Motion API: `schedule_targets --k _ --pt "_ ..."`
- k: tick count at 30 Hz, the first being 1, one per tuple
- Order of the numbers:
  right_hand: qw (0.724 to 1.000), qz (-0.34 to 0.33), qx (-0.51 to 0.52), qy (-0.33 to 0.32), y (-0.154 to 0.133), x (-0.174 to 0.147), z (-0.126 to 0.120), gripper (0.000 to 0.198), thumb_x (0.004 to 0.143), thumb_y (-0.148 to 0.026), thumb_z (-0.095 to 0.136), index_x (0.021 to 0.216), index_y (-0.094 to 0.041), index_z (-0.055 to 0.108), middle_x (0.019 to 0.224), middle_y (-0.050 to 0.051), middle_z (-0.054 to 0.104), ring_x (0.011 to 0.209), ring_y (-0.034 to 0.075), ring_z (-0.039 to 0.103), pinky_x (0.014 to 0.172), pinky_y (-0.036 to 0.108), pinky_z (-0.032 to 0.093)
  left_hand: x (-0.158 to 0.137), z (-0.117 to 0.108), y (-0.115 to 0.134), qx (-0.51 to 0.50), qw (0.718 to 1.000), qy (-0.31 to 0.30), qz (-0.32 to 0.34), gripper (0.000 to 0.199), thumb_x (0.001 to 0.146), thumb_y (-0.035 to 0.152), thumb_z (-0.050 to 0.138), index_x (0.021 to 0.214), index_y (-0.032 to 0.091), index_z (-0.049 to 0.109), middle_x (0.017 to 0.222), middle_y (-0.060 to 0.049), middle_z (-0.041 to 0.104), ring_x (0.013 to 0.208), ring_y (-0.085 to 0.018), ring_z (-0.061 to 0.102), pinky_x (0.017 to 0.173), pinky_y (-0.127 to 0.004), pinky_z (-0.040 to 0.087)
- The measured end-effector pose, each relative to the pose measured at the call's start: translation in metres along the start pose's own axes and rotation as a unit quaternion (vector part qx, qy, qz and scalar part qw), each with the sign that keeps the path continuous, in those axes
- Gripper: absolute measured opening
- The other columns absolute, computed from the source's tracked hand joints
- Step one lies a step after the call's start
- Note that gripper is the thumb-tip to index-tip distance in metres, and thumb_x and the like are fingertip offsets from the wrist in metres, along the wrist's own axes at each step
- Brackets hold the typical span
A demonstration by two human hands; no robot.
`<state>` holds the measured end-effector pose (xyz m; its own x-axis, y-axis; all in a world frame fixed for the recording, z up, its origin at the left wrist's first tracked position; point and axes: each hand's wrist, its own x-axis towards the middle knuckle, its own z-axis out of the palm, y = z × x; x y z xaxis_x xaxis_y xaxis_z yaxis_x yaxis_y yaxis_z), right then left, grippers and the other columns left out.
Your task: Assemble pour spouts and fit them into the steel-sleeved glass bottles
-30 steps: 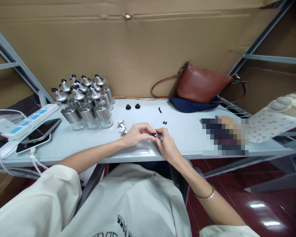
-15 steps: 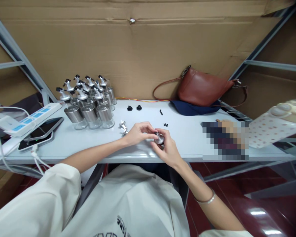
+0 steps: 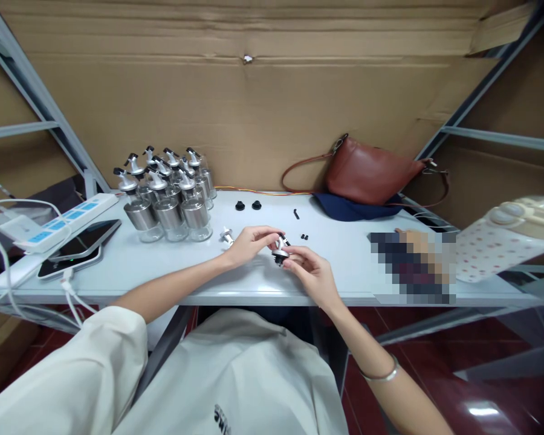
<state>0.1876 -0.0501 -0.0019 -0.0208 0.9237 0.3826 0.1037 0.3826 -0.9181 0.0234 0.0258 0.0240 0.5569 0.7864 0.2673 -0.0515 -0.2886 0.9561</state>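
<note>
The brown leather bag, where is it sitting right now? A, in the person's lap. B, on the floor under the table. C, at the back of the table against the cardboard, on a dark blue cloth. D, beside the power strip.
C: the brown leather bag rests at the rear of the table against the cardboard wall, partly on the dark blue cloth.

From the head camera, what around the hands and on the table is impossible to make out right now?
- Spout cap: small, its underside covered by the fingers of the left hand and right hand.
- Small black parts: too tiny to identify.
- Patch at the table's right: pixelated.
- Phone screen: too glary to read.
- Rear bottles: hidden behind the front row.
</note>
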Motion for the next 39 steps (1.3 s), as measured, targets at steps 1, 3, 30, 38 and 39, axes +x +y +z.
schedule_targets --k 1,3,30,38,39 --pt "1.0 0.003 -0.01 0.008 -0.001 0.0 0.0 0.025 0.076 -0.038 0.066 0.093 -0.02 0.063 0.08 0.004 0.07 0.068 0.017 0.067 0.069 0.034 0.055 0.0 0.0 0.0 -0.014 1.0 0.002 -0.002 0.033 0.077 0.033 0.065 0.102 0.011 0.066 0.073 -0.002 0.065 0.068 -0.01 0.059 0.073 -0.026 0.047" --pt "0.999 0.005 -0.025 0.026 -0.001 -0.001 0.0 0.025 0.077 -0.039 0.064 0.093 -0.02 0.064 0.078 0.004 0.07 0.068 0.018 0.067 0.069 0.034 0.055 -0.001 0.001 0.0 -0.044 0.999 0.003 -0.004 0.038 0.073 0.029 0.07 0.106 0.013 0.064 0.08 -0.003 0.066 0.071 -0.011 0.061 0.076 -0.027 0.048" --pt "0.997 -0.023 -0.059 0.033 0.004 0.0 -0.001 0.025 0.084 -0.043 0.055 0.093 -0.021 0.063 0.083 0.005 0.064 0.07 0.018 0.063 0.067 0.031 0.051 -0.019 -0.166 0.128 0.289 0.814 0.397 0.311 0.03 0.081 0.04 0.063 0.102 0.02 0.059 0.092 -0.002 0.066 0.087 -0.015 0.059 0.067 -0.027 0.046" --pt "0.996 0.004 -0.093 0.012 0.005 0.0 -0.002 0.028 0.082 -0.046 0.055 0.088 -0.02 0.064 0.076 0.005 0.065 0.069 0.02 0.062 0.066 0.033 0.049 0.042 -0.279 0.154 0.524 0.81 0.261 0.031 0.038 0.078 0.047 0.06 0.096 0.014 0.061 0.099 -0.005 0.068 0.088 -0.016 0.06 0.078 -0.029 0.047" --pt "0.996 0.01 -0.091 0.015 0.004 0.0 -0.002 0.029 0.082 -0.047 0.054 0.088 -0.02 0.064 0.075 0.005 0.064 0.069 0.021 0.062 0.065 0.033 0.049 0.054 -0.276 0.154 0.542 0.809 0.226 0.012 0.033 0.077 0.042 0.063 0.094 0.014 0.063 0.098 -0.005 0.069 0.087 -0.016 0.061 0.079 -0.028 0.046"
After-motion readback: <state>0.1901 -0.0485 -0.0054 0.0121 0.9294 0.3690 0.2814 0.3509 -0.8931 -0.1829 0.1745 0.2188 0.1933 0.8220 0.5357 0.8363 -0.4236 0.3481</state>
